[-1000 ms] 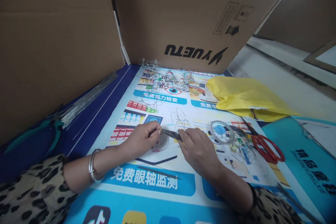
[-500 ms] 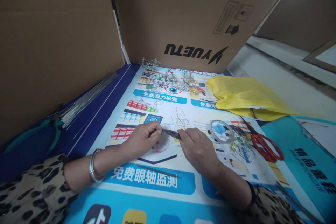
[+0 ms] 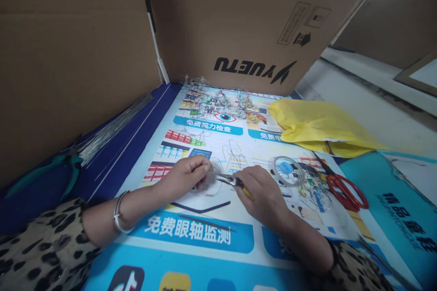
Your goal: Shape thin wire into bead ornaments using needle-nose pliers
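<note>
My left hand (image 3: 186, 176) rests on the printed poster (image 3: 205, 232) with its fingers pinched on a thin wire loop (image 3: 213, 186). My right hand (image 3: 264, 193) is closed round small yellow-handled pliers (image 3: 235, 183), whose dark tips point left and meet the wire by my left fingertips. A silver bangle (image 3: 119, 213) sits on my left wrist. Both sleeves are leopard print.
Cardboard walls (image 3: 78, 54) stand at the back and left. A bundle of straight wires (image 3: 109, 129) and green-handled pliers (image 3: 51, 168) lie at left. A tape roll (image 3: 288, 170), red scissors (image 3: 346, 191), a yellow bag (image 3: 321, 127) and bent wire pieces (image 3: 221, 102) lie beyond.
My right hand has turned and shifted slightly right, showing the pliers' yellow handle. My left hand has lifted a little with the wire.
</note>
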`<state>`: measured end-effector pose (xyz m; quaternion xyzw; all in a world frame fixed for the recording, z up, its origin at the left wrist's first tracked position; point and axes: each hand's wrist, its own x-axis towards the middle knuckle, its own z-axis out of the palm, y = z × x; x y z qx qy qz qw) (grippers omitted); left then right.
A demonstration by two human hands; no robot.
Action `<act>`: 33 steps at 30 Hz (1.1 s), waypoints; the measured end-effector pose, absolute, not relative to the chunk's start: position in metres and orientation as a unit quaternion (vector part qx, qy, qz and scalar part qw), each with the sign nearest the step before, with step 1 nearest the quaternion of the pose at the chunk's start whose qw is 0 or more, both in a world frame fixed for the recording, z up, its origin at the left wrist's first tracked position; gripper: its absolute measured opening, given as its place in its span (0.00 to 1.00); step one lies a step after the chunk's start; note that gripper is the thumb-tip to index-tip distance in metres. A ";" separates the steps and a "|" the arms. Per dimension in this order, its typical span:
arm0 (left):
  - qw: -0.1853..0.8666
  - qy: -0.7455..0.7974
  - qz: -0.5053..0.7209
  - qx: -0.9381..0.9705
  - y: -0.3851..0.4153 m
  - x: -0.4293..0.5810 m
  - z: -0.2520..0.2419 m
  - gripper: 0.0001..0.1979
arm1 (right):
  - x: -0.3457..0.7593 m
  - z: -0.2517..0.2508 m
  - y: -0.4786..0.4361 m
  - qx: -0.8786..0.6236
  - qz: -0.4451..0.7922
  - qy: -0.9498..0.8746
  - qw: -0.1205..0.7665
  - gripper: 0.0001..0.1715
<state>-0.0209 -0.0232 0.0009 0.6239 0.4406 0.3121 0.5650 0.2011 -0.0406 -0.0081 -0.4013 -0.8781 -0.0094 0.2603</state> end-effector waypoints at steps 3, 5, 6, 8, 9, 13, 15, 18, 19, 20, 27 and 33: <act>0.576 0.426 0.305 0.627 -0.022 -0.023 -0.001 0.10 | 0.206 -0.008 -0.039 -0.403 -0.004 -0.858 0.319 0.09; 0.593 0.413 0.297 0.624 -0.022 -0.023 -0.002 0.11 | 0.208 -0.011 -0.037 -0.422 -0.001 -0.841 0.339 0.09; 0.597 0.410 0.294 0.623 -0.023 -0.023 -0.002 0.11 | 0.208 -0.012 -0.037 -0.430 0.002 -0.838 0.335 0.09; 0.596 0.407 0.289 0.628 -0.023 -0.022 -0.002 0.11 | 0.208 -0.014 -0.036 -0.435 0.010 -0.848 0.304 0.09; 0.593 0.407 0.288 0.632 -0.023 -0.022 -0.002 0.11 | 0.207 -0.014 -0.036 -0.433 0.013 -0.855 0.286 0.09; 0.587 0.399 0.278 0.647 -0.023 -0.021 0.000 0.11 | 0.202 -0.012 -0.040 -0.424 -0.007 -0.871 0.247 0.09; 0.583 0.401 0.273 0.652 -0.023 -0.021 0.000 0.11 | 0.200 -0.010 -0.042 -0.424 -0.020 -0.874 0.235 0.08; 0.568 0.417 0.267 0.658 -0.024 -0.020 0.000 0.10 | 0.199 -0.008 -0.044 -0.430 -0.036 -0.875 0.220 0.08; 0.562 0.424 0.266 0.659 -0.024 -0.020 0.000 0.09 | 0.198 -0.008 -0.045 -0.432 -0.041 -0.875 0.216 0.09; 0.555 0.430 0.265 0.660 -0.024 -0.020 0.000 0.09 | 0.198 -0.008 -0.045 -0.434 -0.045 -0.875 0.210 0.09; 0.550 0.441 0.267 0.657 -0.026 -0.020 -0.001 0.08 | 0.196 -0.007 -0.047 -0.450 -0.044 -0.869 0.199 0.09; 0.549 0.444 0.253 0.661 -0.026 -0.020 0.000 0.09 | 0.197 -0.007 -0.046 -0.446 -0.037 -0.872 0.197 0.09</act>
